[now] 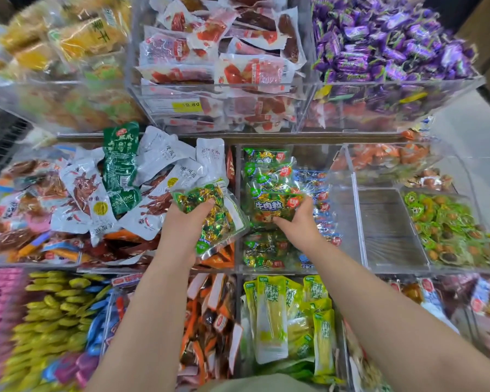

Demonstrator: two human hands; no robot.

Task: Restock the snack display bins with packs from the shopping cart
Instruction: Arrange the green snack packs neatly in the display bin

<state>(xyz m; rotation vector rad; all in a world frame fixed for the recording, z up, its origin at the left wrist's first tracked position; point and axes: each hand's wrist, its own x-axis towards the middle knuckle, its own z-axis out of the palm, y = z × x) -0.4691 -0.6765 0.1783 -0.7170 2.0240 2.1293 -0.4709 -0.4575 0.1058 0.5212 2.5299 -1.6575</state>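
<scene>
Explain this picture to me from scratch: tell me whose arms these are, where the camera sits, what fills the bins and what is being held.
There is no machine here. A person's two bare arms reach forward, filmed by one wide-angle camera worn on the head, which looks forward and down. In front stand clear plastic display bins full of snacks. The left hand has a clear pack of gold and green wrapped sweets in its grip, raised above the bins. The right hand grips a green pack with a blue label that lies on similar packs in the middle bin. To the right of that, a clear compartment shows its bare floor. Purple wrapped sweets fill the top right bin. No shopping cart is in view.
</scene>
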